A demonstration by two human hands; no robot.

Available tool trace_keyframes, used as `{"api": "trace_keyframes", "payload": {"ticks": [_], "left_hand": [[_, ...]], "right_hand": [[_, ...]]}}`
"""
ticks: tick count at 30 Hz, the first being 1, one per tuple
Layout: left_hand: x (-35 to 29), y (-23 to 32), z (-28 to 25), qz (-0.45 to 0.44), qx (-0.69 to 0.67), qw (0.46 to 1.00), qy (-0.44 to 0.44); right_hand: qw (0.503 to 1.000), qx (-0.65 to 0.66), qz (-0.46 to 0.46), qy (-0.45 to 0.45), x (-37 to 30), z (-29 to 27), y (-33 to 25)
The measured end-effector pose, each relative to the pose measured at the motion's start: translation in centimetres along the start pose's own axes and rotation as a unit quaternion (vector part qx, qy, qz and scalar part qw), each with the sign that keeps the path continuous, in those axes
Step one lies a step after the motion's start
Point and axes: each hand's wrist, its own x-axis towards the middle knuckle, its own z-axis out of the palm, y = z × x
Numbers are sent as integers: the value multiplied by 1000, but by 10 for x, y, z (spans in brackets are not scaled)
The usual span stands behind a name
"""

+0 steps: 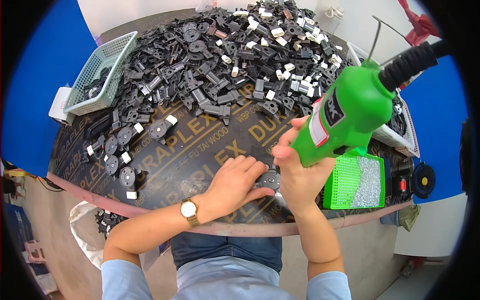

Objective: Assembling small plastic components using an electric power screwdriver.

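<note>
Can't see the business end of the green driver [352,107] from here, the right hand [305,182] is in the way, so no idea if it's touching the part [271,179]. Cord runs off into the dark edge too. Part's flat on the table, its left end tucked under the left hand [232,182]: index on the far side, thumb along the near side, pretty much closed on it. Right fingers are wrapped snug round the driver's grip. Green tray [342,182] has a pile of tiny silver bits [369,185]. Left basket [90,106] holds some black stuff, right basket [395,141] too, but the driver half blocks that one.
</note>
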Motion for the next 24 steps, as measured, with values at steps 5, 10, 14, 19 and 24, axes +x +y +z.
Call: {"api": "trace_keyframes", "payload": {"ticks": [5, 10, 14, 19, 24], "left_hand": [[4, 3, 2, 17, -8, 1000, -12], [2, 13, -16, -17, 28, 996, -79], [-61, 14, -90, -129, -21, 987, -90], [-225, 31, -220, -572, -113, 806, -101], [-291, 37, -223, -548, 240, 796, -96]], "right_hand": [[999, 41, -1, 19, 2, -1, -4], [993, 113, 21, 34, 16, -24, -24], [993, 64, -38, 91, 26, -90, -34], [990, 5, -31, 137, 17, -164, -20], [990, -5, -29, 135, 14, -170, -15]]}}
